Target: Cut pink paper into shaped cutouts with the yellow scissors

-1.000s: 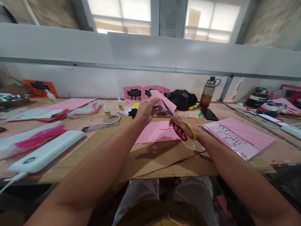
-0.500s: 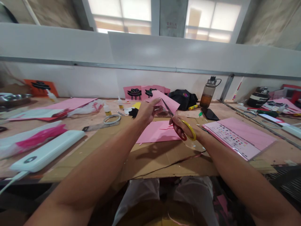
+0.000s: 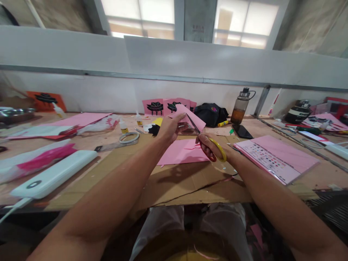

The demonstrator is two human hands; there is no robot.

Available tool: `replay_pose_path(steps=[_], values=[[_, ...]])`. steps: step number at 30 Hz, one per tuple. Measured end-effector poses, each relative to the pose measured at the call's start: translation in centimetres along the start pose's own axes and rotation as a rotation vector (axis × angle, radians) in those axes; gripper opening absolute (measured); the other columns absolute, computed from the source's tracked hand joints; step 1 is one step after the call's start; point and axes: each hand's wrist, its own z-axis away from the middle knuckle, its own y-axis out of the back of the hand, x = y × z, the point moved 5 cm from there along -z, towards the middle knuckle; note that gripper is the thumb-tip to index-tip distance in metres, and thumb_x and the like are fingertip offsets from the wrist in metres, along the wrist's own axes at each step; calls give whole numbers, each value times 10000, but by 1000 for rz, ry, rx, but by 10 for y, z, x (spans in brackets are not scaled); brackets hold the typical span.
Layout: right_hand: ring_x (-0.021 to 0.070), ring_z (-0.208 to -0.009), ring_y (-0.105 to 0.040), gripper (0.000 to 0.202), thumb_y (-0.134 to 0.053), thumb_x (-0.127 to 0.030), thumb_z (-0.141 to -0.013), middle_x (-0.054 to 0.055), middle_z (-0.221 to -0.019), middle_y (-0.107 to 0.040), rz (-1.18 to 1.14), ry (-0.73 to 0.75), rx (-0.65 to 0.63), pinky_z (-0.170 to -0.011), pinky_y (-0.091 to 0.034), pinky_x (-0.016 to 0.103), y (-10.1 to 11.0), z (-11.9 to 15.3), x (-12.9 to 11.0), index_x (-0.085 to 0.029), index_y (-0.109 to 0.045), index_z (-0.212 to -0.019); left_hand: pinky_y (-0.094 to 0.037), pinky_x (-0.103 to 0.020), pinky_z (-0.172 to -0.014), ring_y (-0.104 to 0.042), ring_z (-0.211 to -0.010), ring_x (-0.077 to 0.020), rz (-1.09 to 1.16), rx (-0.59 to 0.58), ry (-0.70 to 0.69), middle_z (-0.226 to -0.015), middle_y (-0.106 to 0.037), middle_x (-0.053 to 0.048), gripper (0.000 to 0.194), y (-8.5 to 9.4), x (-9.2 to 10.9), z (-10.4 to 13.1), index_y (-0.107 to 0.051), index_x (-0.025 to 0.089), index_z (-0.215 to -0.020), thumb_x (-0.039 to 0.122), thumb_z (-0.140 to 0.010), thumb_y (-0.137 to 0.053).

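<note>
Bright windows (image 3: 138, 18) behind, soft shadows on cardboard (image 3: 187, 185), stretched edges

bare hands (image 3: 169, 129), bare forearms (image 3: 119, 177); pale grey trousers (image 3: 162, 225), creased

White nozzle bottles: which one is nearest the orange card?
The leftmost bottle, directly in front of the orange card. The middle bottle and the right-hand bottle both stand well to the right of that card.

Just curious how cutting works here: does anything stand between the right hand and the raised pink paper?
Only the scissors, held in the right hand, with their blades at the raised pink paper. Nothing else visible stands in the way.
</note>
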Motion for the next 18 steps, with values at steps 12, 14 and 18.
replay_pose_path(steps=[12, 14, 18], values=[[94, -314, -406, 567, -346, -737, -919, -63, -503, -436, -35, -14, 12, -282, -317, 213, 0, 1, 1, -197, -513, -876, -538, -262, -562, -581, -569, -117, 30, -2, -21, -674, -601, 11, 172, 4, 0, -6, -589, 170, -692, 180, -620, -745], [95, -320, -419, 558, -330, -723, -932, -59, -519, -450, -16, -3, 2, -291, -328, 215, 0, 2, 1, -197, -511, -888, -544, -261, -579, -574, -576, -110, 15, 0, -29, -683, -596, 13, 180, 4, 1, -5, -583, 170, -694, 166, -620, -747], [89, -334, -424, 557, -300, -707, -944, -59, -525, -453, 5, 5, -20, -321, -331, 206, 0, 1, 2, -190, -502, -896, -551, -269, -589, -571, -579, -108, -8, 13, -29, -703, -597, 13, 209, 3, 1, -2, -586, 169, -726, 164, -622, -767]])
